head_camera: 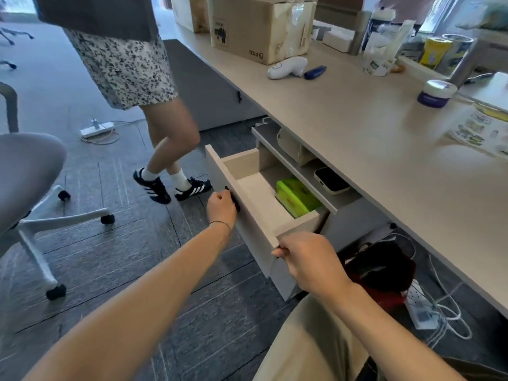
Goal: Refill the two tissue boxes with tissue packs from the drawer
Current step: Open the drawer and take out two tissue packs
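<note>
Drawer (255, 204) stood open under the desk (357, 127), green tissue packs (295, 198) inside; left hand (221, 207) gripped its dark handle (233, 198), right hand (310, 259) clutched the near corner, someone in sneakers (170, 188) just beyond

Open drawer (248, 213) holding green tissue packs (295, 198), desk (357, 127) bearing cardboard box (261, 26), jar (437, 93)

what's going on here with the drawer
A person seated at the desk has the drawer pulled open. The left hand grips the dark handle on its front, and the right hand holds the near corner. Green tissue packs lie inside, not yet touched. Another person walks past behind.
</note>
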Demonstrator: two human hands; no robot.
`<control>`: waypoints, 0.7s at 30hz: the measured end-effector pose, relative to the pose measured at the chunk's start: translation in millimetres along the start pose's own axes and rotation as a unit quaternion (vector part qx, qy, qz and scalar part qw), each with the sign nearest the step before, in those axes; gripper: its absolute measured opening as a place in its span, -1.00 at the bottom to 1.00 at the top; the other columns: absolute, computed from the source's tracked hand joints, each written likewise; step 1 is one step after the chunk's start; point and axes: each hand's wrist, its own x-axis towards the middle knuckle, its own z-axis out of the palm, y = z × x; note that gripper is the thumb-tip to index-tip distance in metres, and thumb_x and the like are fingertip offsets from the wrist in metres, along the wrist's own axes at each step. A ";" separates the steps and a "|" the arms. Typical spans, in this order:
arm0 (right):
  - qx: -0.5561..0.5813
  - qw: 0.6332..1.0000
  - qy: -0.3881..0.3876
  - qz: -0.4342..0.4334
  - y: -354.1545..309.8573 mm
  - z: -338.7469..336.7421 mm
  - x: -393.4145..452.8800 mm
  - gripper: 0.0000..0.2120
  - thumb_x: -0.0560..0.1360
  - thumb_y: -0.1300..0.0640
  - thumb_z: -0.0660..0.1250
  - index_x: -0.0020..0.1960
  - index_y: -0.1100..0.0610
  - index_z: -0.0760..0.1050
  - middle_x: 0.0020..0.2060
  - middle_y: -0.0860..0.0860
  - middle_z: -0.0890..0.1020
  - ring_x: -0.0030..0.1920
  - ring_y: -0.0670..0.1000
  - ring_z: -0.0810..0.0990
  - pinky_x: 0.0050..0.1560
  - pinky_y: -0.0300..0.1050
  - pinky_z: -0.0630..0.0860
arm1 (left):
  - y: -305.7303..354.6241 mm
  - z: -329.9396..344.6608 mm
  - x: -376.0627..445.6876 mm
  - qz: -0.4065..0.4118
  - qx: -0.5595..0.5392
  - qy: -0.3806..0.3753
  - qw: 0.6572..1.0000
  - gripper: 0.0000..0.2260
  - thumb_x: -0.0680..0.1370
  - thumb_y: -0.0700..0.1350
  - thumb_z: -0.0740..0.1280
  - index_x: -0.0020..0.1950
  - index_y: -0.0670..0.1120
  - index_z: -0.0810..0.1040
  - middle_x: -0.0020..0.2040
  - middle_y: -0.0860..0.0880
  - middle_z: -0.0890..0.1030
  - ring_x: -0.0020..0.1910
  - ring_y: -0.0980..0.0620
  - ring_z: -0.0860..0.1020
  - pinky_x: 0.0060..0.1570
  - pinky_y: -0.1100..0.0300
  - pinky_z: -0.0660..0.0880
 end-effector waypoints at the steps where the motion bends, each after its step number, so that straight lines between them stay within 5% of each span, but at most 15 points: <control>1: 0.001 1.000 -0.003 -0.012 -8.7 2.8 0.5 -0.66 0.59 -0.02 0.32 -0.32 0.01 0.34 -0.38 -0.07 0.53 -0.32 0.05 0.55 -0.36 0.07 0.49 | -2.4 -10.9 0.2 -0.004 -0.001 0.004 1.000 -0.71 0.57 -0.07 0.15 -0.35 -0.10 0.32 -0.33 -0.15 0.45 -0.28 -0.09 0.43 -0.26 0.05 0.32; 9: 0.046 0.994 0.022 -0.095 -85.3 22.0 -0.6 -0.61 0.55 0.04 0.38 -0.35 0.04 0.28 -0.45 0.02 0.53 -0.41 0.13 0.50 -0.40 -0.12 0.16 | -8.3 -95.8 -11.9 -0.009 0.002 0.052 0.999 -0.74 0.58 -0.06 0.18 -0.29 -0.12 0.39 -0.30 -0.13 0.45 -0.28 -0.05 0.41 -0.27 0.08 0.29; 21: 0.052 0.984 -0.030 -0.166 -163.7 39.7 3.4 -0.67 0.55 0.08 0.35 -0.32 0.11 0.33 -0.38 0.07 0.54 -0.32 0.16 0.50 -0.37 -0.05 0.20 | -32.8 -188.6 -9.9 -0.035 -0.010 0.065 0.997 -0.76 0.33 0.11 0.19 -0.31 -0.07 0.39 -0.32 -0.11 0.46 -0.31 -0.03 0.39 -0.27 0.04 0.30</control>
